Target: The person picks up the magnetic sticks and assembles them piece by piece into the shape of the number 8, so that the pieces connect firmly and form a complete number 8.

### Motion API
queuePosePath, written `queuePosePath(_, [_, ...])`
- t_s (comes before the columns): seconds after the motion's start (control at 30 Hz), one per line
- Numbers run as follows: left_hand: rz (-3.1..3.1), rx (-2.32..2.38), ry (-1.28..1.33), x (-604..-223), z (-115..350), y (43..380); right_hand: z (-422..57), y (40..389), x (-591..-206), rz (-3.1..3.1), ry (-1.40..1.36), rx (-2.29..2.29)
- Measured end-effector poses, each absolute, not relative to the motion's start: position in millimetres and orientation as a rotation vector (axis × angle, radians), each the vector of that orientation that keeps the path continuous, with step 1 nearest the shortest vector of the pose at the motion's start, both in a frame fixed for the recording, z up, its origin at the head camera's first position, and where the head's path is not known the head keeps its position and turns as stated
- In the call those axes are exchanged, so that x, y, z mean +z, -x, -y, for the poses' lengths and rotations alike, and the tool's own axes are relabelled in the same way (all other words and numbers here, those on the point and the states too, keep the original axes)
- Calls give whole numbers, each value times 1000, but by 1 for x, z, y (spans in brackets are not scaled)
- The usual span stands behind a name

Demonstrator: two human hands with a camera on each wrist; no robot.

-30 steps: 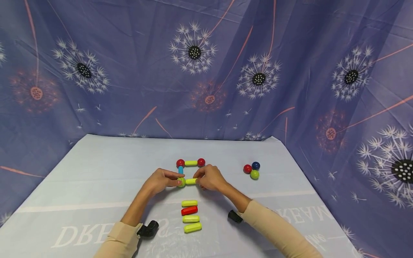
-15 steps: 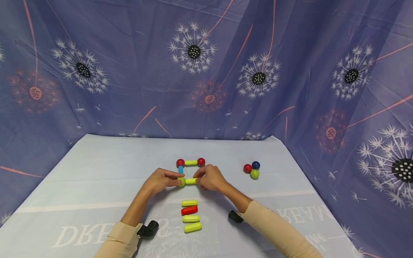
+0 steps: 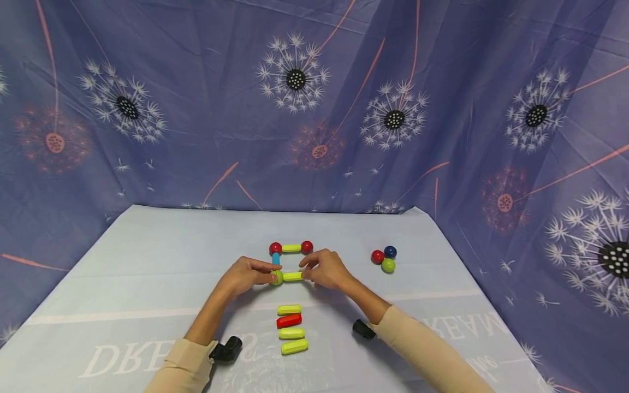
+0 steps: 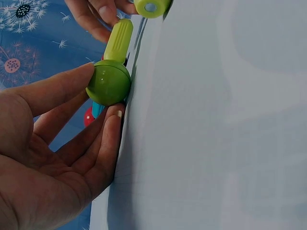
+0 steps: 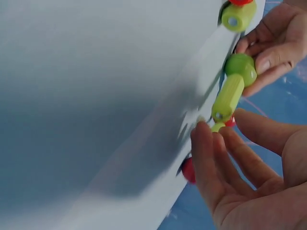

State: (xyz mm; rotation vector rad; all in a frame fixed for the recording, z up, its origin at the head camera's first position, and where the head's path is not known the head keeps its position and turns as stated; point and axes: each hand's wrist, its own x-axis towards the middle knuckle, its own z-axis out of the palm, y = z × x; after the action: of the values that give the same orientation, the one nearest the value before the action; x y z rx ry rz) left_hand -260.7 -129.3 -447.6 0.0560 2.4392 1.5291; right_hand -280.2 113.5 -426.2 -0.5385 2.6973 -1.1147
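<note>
My left hand (image 3: 244, 277) pinches a green ball (image 4: 109, 85) between thumb and fingers, low over the table. A yellow-green ribbed rod (image 3: 292, 277) sticks out from the ball to the right. From the same ball a blue rod (image 3: 276, 258) runs back to a red ball (image 3: 275, 248). Another yellow-green rod (image 3: 291, 248) links that to a second red ball (image 3: 307, 247). My right hand (image 3: 326, 269) is at the free end of the front rod, its thumb and fingers spread apart around that end in the right wrist view.
Nearer me, three yellow-green rods (image 3: 292, 333) and one red rod (image 3: 289, 320) lie in a column on the white-clothed table (image 3: 162, 245). To the right sit loose balls: red (image 3: 377, 257), dark blue (image 3: 390, 251) and green (image 3: 388, 266). A patterned purple curtain (image 3: 221, 109) hangs behind.
My right hand has loosened its fingers from the rod's end and shifted slightly right. My left hand keeps its hold on the green ball, and the joined pieces stay in place.
</note>
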Motion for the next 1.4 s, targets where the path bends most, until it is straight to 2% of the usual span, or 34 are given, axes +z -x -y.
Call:
queuePosePath(0.47, [-2427, 1546, -54, -448, 131, 261, -198, 280, -411, -2974, 349, -1096])
queuePosePath(0.83, [-2425, 1549, -60, -448, 131, 261, -265, 279, -414, -3169, 213, -1003])
queuePosePath(1.17, [-2391, 1579, -44, -449, 131, 261, -289, 279, -424, -3154, 67, -916])
queuePosePath(1.4, [-2393, 1579, -32, -448, 131, 261, -291, 278, -428, -3099, 63, -894])
